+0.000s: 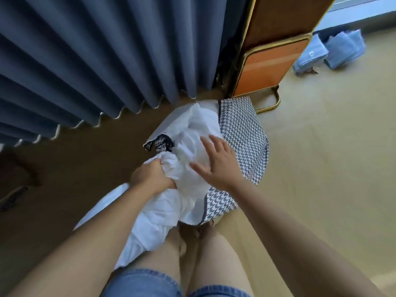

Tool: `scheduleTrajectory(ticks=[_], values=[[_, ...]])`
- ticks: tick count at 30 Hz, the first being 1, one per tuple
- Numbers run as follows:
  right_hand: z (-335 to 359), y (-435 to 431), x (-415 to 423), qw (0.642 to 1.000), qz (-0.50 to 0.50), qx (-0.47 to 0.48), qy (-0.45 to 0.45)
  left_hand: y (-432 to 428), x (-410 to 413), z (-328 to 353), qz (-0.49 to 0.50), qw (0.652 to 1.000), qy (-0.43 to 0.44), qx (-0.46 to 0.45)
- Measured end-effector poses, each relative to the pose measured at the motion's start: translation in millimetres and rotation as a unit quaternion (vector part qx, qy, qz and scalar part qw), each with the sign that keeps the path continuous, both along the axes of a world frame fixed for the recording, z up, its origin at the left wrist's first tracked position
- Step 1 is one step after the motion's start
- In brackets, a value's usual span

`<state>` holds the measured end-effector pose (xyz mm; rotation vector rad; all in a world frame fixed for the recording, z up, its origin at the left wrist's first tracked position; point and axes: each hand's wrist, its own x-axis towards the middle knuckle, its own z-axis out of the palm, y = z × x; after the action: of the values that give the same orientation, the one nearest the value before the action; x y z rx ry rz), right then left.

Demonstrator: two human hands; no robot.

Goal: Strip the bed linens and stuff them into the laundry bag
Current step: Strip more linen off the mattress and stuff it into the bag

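A houndstooth-patterned laundry bag [244, 133] stands open on the floor in front of my legs. White bed linen [192, 133] bulges out of its mouth, and a long tail of it hangs down over my left thigh. My left hand [151, 175] grips a bunched fold of the white linen at the bag's near edge. My right hand [216, 162] lies flat on the linen with fingers spread, pressing on the heap inside the bag. One dark patterned bag handle [159, 143] shows at the left of the opening.
Dark blue pleated curtains [96, 61] hang at the left and back. An orange and brown panel with a brass frame [270, 67] stands just behind the bag. Folded light blue towels [330, 52] lie on the beige floor at the far right.
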<state>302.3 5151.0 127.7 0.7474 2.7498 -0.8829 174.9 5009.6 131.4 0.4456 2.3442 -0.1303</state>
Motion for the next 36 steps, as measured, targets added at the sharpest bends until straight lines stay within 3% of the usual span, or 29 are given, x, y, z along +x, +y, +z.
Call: scheduleTrajectory(ticks=[4, 6, 8, 11, 17, 21, 23, 28, 33, 34, 36], values=[[-74, 22, 2, 0.988, -0.079, -0.032, -0.125, 24, -15, -47, 0.058, 0.995, -0.019, -0.074], [-109, 27, -6, 0.973, -0.098, -0.103, -0.184, 33, -21, -73, 0.065, 0.994, -0.025, -0.086], [-139, 22, -18, 0.95, -0.155, -0.217, -0.165, 37, -27, -98, 0.081, 0.991, -0.04, -0.096], [-176, 14, -33, 0.932, -0.194, -0.272, -0.139, 36, -38, -127, 0.112, 0.985, -0.061, -0.113], [-227, 16, -54, 0.919, 0.009, -0.198, -0.341, 31, -62, -177, 0.147, 0.978, -0.077, -0.126], [-254, -7, -67, 0.893, -0.024, -0.178, -0.412, 25, -74, -195, 0.146, 0.975, -0.083, -0.146], [-266, -14, -75, 0.894, -0.03, -0.17, -0.414, 21, -81, -202, 0.14, 0.976, -0.082, -0.147], [-302, -3, -102, 0.886, 0.159, -0.097, -0.424, 19, -104, -220, 0.08, 0.984, -0.064, -0.147], [-335, 18, -116, 0.866, 0.234, 0.005, -0.442, 24, -112, -244, 0.039, 0.983, -0.066, -0.167], [-337, 19, -115, 0.871, 0.25, 0.016, -0.422, 26, -112, -248, 0.033, 0.982, -0.071, -0.173], [-333, 24, -108, 0.911, 0.185, -0.018, -0.368, 31, -109, -252, 0.025, 0.98, -0.078, -0.182]])
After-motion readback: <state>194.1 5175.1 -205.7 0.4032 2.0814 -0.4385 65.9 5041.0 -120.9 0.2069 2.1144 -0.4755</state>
